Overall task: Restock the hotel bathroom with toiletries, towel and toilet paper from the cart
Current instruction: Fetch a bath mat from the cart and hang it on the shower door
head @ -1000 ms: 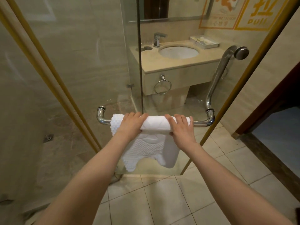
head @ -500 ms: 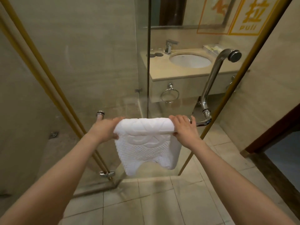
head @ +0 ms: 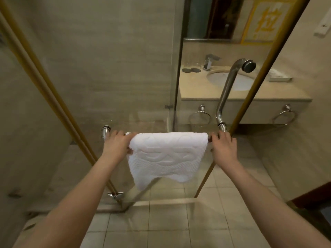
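The left hand (head: 116, 144) pinches the left edge of the towel (head: 168, 156) draped over the bar (head: 212, 136); the right hand (head: 223, 146) curls round the bar beside it. Both have slid outward (spreading it flat), so the towel looks nearly hung.

Over the chrome bar (head: 106, 131) (glass door (head: 143, 104)) hangs a white towel (head: 168, 154).

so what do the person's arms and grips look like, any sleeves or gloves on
Both grips are bare hands: the left grip and right grip show no gloves or rings that I can see. The left forearm and right forearm are bare too, with no sleeve, watch or bracelet in view up to the frame edge.
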`<action>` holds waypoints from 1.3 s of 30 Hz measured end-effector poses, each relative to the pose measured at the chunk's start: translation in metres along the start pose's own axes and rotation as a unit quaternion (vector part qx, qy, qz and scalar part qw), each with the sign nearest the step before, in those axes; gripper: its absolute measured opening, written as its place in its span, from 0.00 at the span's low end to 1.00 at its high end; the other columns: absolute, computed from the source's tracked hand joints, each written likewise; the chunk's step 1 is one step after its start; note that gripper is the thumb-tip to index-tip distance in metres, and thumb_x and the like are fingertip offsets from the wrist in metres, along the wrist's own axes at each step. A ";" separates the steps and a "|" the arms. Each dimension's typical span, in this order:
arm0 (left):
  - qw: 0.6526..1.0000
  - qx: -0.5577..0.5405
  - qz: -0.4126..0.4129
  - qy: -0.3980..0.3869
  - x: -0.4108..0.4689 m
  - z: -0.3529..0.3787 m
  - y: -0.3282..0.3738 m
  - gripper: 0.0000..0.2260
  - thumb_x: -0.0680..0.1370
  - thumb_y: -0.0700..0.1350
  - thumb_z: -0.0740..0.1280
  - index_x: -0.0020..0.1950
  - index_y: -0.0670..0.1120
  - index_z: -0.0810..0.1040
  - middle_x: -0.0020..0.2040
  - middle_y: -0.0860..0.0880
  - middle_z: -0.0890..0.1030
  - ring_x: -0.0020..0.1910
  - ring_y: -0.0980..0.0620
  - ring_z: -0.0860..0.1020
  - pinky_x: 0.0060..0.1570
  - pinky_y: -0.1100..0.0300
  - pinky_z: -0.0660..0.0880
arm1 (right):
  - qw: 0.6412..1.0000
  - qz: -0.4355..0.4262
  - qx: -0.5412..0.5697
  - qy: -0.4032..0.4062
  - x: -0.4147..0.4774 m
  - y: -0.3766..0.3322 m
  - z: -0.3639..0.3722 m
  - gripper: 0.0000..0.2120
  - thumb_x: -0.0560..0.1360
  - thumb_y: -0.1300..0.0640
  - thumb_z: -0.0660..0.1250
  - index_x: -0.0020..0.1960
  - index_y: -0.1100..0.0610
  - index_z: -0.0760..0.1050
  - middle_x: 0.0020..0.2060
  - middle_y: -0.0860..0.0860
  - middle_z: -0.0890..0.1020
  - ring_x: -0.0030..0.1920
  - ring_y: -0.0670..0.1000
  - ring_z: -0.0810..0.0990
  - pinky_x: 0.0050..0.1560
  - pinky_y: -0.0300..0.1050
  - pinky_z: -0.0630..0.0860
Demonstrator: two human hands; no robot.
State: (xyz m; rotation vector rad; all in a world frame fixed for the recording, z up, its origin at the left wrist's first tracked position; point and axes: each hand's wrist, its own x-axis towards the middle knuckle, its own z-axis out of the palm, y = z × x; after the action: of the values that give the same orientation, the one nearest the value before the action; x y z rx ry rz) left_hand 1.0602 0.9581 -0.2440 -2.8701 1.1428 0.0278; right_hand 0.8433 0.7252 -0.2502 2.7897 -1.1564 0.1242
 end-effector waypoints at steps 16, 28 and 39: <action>0.982 0.045 -0.105 -0.148 0.069 -0.018 0.001 0.12 0.77 0.36 0.62 0.59 0.40 0.76 0.61 0.43 0.78 0.60 0.46 0.76 0.60 0.57 0.70 | 0.991 -0.098 -0.040 -0.080 0.149 -0.010 -0.002 0.13 0.77 0.68 0.57 0.58 0.60 0.74 0.57 0.55 0.78 0.59 0.56 0.77 0.54 0.47 0.75; 0.968 -0.037 -0.230 -0.091 0.102 -0.008 0.023 0.14 0.77 0.32 0.57 0.58 0.39 0.77 0.60 0.42 0.79 0.60 0.44 0.77 0.59 0.56 0.71 | 0.985 -0.147 -0.029 -0.080 0.223 -0.040 0.006 0.16 0.77 0.70 0.56 0.63 0.63 0.71 0.60 0.58 0.75 0.64 0.60 0.72 0.58 0.50 0.74; 0.936 -0.050 -0.348 0.003 0.118 0.000 0.039 0.15 0.76 0.31 0.58 0.61 0.37 0.75 0.60 0.38 0.75 0.61 0.42 0.73 0.60 0.56 0.68 | 0.956 -0.287 -0.010 -0.062 0.278 -0.037 0.014 0.16 0.76 0.68 0.57 0.61 0.60 0.74 0.57 0.56 0.78 0.58 0.58 0.78 0.54 0.47 0.75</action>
State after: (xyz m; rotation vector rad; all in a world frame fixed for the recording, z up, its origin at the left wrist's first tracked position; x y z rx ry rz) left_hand 1.1193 0.8490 -0.2502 -3.1804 0.0707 0.0472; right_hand 1.0657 0.5550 -0.2331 3.0151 -0.3187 -0.1187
